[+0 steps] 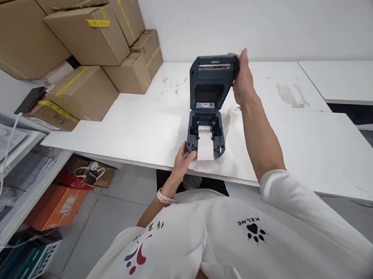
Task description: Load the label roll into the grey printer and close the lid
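Note:
A dark blue label printer (191,131) stands on the white table (136,129) near its front edge, its lid (195,83) swung up. White label paper (205,146) runs down its middle and out over the front. My right hand (243,81) is closed on the upper right edge of the lid, some fingers hidden behind it. At the front left corner of the base, my left hand (182,161) grips with the thumb on top and fingers along the side. A white strip or bag-like piece (232,114) lies right of the printer; I cannot make out what it is.
Cardboard boxes (87,36) with yellow tape are stacked at the back left. A white wall (245,20) rises behind the table. At the left, a shelf unit (24,152) holds papers, with an orange box (55,206) below. The table's front edge is close to my body.

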Motion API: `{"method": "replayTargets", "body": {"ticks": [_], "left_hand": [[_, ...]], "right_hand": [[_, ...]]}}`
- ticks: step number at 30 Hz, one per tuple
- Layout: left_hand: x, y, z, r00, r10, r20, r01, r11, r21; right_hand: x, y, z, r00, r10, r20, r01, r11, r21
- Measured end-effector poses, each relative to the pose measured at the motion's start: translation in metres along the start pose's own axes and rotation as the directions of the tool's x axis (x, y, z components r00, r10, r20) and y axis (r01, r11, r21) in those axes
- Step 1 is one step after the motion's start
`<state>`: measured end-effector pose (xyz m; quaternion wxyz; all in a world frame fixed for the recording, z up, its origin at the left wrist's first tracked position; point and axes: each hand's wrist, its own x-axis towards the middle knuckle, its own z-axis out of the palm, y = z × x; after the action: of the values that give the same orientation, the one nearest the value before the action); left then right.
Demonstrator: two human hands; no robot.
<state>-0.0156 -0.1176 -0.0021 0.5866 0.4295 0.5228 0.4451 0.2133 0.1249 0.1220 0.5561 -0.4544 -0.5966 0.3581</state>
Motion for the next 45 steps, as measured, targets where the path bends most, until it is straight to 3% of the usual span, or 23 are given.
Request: {"method": "replayTargets", "body": {"ticks": [3,6,9,11,15,19,24,27,30,31,33,36,40,45], "left_hand": [[0.003,0.003,-0.011,0.996,-0.023,-0.087,0.019,0.999,-0.044],[0.011,0.014,-0.017,0.992,0.038,-0.119,-0.040,0.999,-0.021],[0.024,0.028,-0.010,0.990,0.103,-0.101,-0.102,0.995,0.008],[0.032,0.033,-0.001,0.991,0.109,-0.072,-0.108,0.994,0.015],[0.039,0.031,0.014,0.998,0.067,0.009,-0.067,0.998,0.006],[0.038,0.028,0.017,0.994,0.097,0.047,-0.096,0.995,-0.015],[0.038,0.027,0.015,0.987,0.155,0.047,-0.156,0.988,0.005],[0.021,0.015,0.011,0.986,0.147,-0.083,-0.139,0.986,0.092],[-0.007,-0.001,0.008,0.926,0.170,-0.337,-0.093,0.968,0.233],[-0.015,-0.005,0.009,0.937,0.136,-0.321,-0.063,0.971,0.229],[-0.025,-0.007,0.012,0.992,0.005,-0.126,0.017,0.985,0.173],[-0.021,0.000,0.020,0.975,-0.177,0.135,0.173,0.984,0.047],[-0.011,0.008,0.025,0.970,-0.193,0.150,0.197,0.980,-0.015],[-0.015,0.006,0.014,0.982,-0.123,0.144,0.107,0.988,0.115]], "right_hand": [[-0.066,0.009,0.001,0.995,-0.097,0.011,0.097,0.995,-0.031],[-0.141,0.018,0.004,0.993,-0.119,0.025,0.122,0.979,-0.164],[-0.194,0.023,0.009,0.995,-0.074,0.070,0.092,0.951,-0.294],[-0.212,0.025,0.010,0.999,-0.008,0.047,0.021,0.959,-0.282],[-0.220,0.035,0.008,0.986,0.164,0.004,-0.161,0.970,-0.180],[-0.220,0.055,0.009,0.938,0.334,0.090,-0.330,0.942,-0.055],[-0.220,0.067,0.013,0.943,0.307,0.130,-0.305,0.952,-0.033],[-0.220,0.067,0.014,0.947,0.295,0.130,-0.289,0.955,-0.061],[-0.220,0.068,0.016,0.945,0.306,0.113,-0.305,0.952,-0.026],[-0.219,0.070,0.016,0.945,0.307,0.114,-0.306,0.952,-0.021],[-0.218,0.074,0.016,0.945,0.304,0.121,-0.303,0.953,-0.027],[-0.217,0.078,0.016,0.945,0.300,0.132,-0.299,0.954,-0.031],[-0.216,0.067,0.019,0.937,0.337,0.090,-0.332,0.941,-0.066],[-0.210,0.033,0.034,0.943,0.332,-0.030,-0.333,0.937,-0.101]]}}
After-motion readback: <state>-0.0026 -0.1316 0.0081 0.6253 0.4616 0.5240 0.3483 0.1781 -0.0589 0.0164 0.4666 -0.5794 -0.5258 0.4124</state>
